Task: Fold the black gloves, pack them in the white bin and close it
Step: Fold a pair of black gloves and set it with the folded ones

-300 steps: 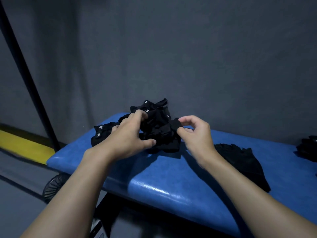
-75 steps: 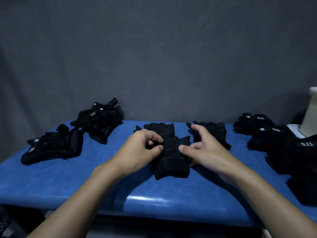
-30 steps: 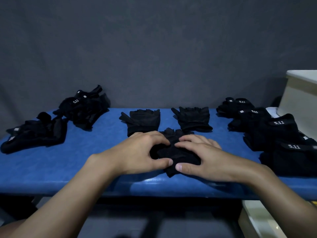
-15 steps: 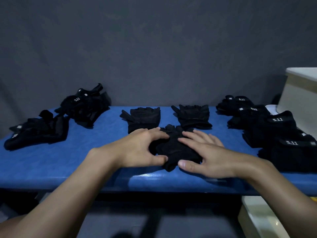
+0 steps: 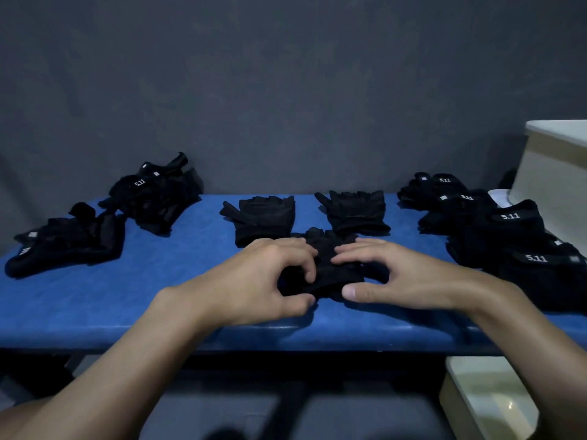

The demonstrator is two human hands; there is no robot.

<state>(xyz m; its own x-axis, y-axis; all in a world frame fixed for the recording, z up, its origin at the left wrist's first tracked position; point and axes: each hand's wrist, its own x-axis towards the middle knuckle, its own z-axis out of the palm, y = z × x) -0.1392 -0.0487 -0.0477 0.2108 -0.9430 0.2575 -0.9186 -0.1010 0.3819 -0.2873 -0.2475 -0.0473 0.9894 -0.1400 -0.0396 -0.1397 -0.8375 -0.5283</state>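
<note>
left hand (image 5: 263, 281) and right hand (image 5: 403, 277) both pinching the glove (image 5: 327, 265), soft floppy fabric I reckon, grab it at the folded cuff edge

Blue padded bench (image 5: 95, 300) runs left to right across the whole frame, with a glossy sheen along its near edge. A plain dark grey wall (image 5: 286, 90) stands right behind it and meets the far edge. A dark frame bar (image 5: 317, 360) runs under the near edge, with grey floor (image 5: 238, 414) below. Near right, below bench level, is a pale box-like object (image 5: 486, 404) (can't tell what it is) with a small bright glint on top.
</note>
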